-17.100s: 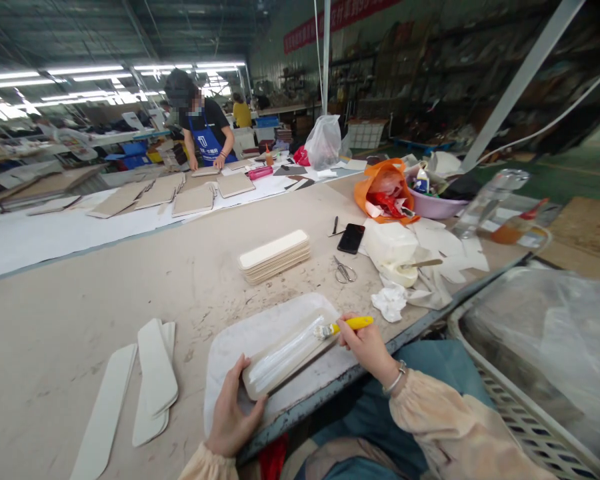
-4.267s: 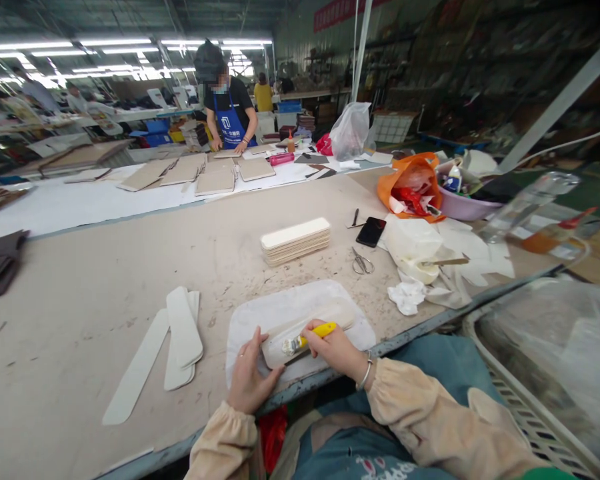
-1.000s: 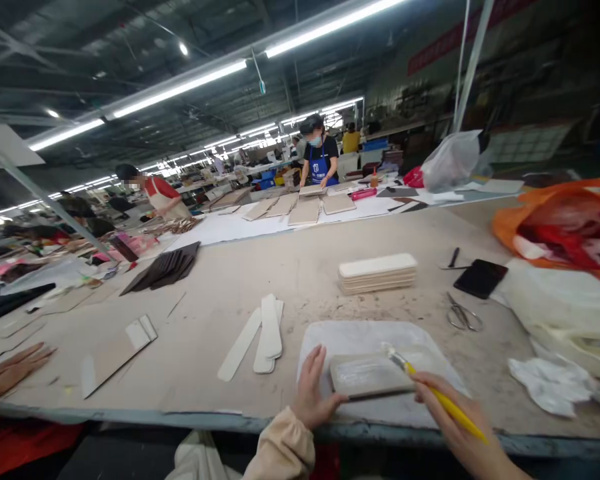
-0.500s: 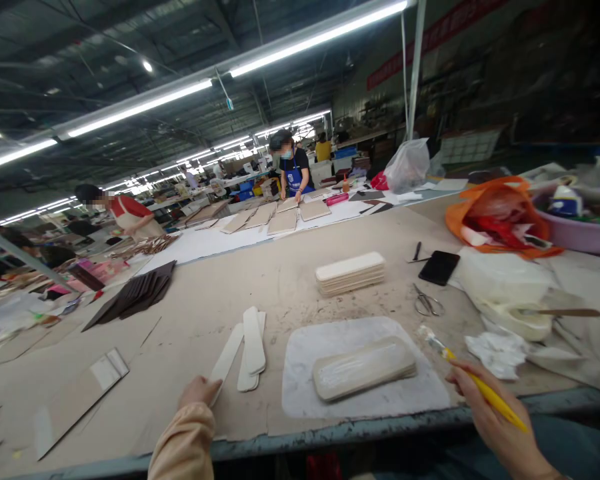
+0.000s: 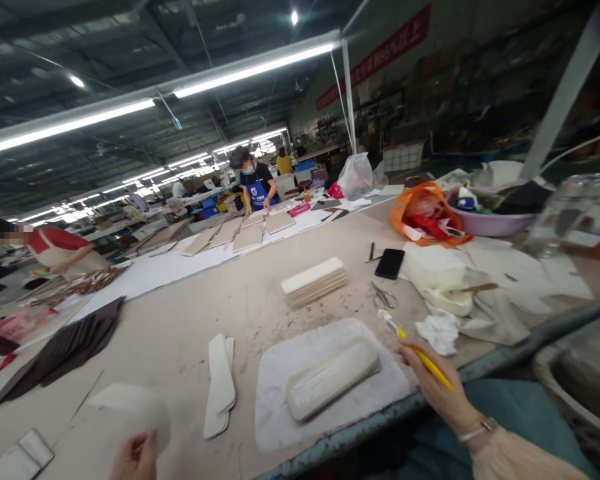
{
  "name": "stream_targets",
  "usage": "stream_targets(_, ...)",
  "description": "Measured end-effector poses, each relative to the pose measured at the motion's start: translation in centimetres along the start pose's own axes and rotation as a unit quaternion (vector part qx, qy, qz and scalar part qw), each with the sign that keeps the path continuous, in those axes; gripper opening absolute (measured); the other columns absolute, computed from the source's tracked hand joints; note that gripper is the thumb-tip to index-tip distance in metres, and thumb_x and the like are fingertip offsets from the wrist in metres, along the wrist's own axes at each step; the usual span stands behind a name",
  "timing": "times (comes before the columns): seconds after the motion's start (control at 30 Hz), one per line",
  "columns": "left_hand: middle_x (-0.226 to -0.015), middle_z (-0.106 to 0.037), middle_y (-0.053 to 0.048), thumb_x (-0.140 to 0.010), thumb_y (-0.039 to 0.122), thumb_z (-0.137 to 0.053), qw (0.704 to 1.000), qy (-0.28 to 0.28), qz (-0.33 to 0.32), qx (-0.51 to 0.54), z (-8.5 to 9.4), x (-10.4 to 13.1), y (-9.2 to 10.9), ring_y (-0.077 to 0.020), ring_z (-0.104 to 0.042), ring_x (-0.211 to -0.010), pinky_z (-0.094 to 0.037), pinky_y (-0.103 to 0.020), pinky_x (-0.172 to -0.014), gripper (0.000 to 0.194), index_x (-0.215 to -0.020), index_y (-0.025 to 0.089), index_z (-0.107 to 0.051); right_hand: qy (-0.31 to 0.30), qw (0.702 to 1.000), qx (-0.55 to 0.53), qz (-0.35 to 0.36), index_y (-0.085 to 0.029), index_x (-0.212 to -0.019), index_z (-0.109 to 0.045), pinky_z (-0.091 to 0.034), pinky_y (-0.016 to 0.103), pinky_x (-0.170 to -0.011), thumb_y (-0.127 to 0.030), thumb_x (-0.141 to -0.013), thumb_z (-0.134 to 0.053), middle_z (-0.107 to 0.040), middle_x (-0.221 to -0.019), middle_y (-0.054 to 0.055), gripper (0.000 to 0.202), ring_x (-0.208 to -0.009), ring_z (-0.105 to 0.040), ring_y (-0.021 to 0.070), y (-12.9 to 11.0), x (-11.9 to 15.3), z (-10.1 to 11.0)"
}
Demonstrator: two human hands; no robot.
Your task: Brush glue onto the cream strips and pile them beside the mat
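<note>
My left hand (image 5: 136,457) is at the lower left, fingers closed on a white strip (image 5: 135,403) that is smeared by motion. Right of it, a few white round-ended strips (image 5: 220,383) lie overlapping on the table. My right hand (image 5: 437,380) grips a yellow-handled brush (image 5: 427,360), its pale bristles pointing up and left near the scissors (image 5: 384,297). Between the hands, a stack of beige round-ended pieces (image 5: 333,379) with a glossy, wet-looking top rests on a white sheet (image 5: 275,363).
Behind the sheet stands another stack of pale pieces (image 5: 314,280). A phone (image 5: 390,263), a tub (image 5: 447,300) with a stick, crumpled tissue (image 5: 437,333) and an orange bag (image 5: 415,223) are at right. Dark sheets (image 5: 75,343) lie left. Co-workers stand across the table.
My left hand has lifted a white strip away from the others and moved it left. The view has turned right. My right hand still holds the brush.
</note>
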State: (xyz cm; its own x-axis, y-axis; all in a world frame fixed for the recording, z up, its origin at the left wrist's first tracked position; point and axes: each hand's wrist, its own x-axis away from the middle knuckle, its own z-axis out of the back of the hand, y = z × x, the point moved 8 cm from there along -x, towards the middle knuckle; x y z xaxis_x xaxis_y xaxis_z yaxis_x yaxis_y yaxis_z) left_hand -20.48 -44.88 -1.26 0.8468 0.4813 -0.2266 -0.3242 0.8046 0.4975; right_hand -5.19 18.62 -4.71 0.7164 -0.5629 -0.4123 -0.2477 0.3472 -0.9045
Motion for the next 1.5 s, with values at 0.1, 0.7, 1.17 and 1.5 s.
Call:
stream_targets(0.1,-0.069,-0.064,-0.001,-0.065,0.057,-0.056,0.994,0.007,-0.078,0.079,1.8,2.5,6.2,-0.0257,-0.061,-0.071,-0.049,-0.04,-0.068,0.034,-0.077,0.025,-0.056,-0.03,1.0,-0.004,0.008,-0.021,-0.102,-0.06,-0.055,0.031,-0.073,-0.036,-0.09,-0.049,-0.065,-0.095,0.007,0.022,-0.076,-0.064,0.0167,-1.3,-1.7,-1.1)
stream_targets(0.7,-0.068,-0.06,0.001,-0.071,0.045,-0.065,0.844,-0.443,-0.168,0.251,-13.7,17.8,23.2,-0.0129,-0.052,-0.063,-0.041,-0.022,-0.055,0.028,-0.079,0.018,-0.063,-0.147,0.981,-0.067,-0.111,-0.022,-0.092,-0.044,-0.044,0.025,-0.067,-0.036,-0.077,-0.062,-0.059,-0.089,-0.001,0.027,-0.072,-0.055,0.0124,1.2,-3.1,-7.0)
stream_targets(1.17,-0.072,-0.054,0.003,-0.061,0.044,-0.072,0.872,-0.424,-0.056,0.238,-17.0,15.6,19.7,-0.0112,-0.053,-0.062,-0.045,-0.027,-0.062,0.057,-0.107,0.013,-0.058,-0.176,0.967,0.173,-0.057,-0.022,-0.089,-0.046,-0.038,0.025,-0.062,-0.024,-0.076,-0.053,-0.053,-0.071,-0.002,0.015,-0.06,-0.05,0.0149,2.4,-2.9,-7.2)
stream_targets(1.5,-0.063,-0.058,0.003,-0.063,0.049,-0.066,0.907,-0.382,-0.132,0.123,-15.6,16.7,20.1,-0.0152,-0.056,-0.057,-0.044,-0.03,-0.06,0.058,-0.108,0.013,-0.057,-0.207,0.953,0.216,-0.052,-0.022,-0.094,-0.048,-0.036,0.025,-0.062,-0.023,-0.077,-0.056,-0.053,-0.068,-0.003,0.019,-0.06,-0.051,0.0153,3.3,-2.2,-8.1)
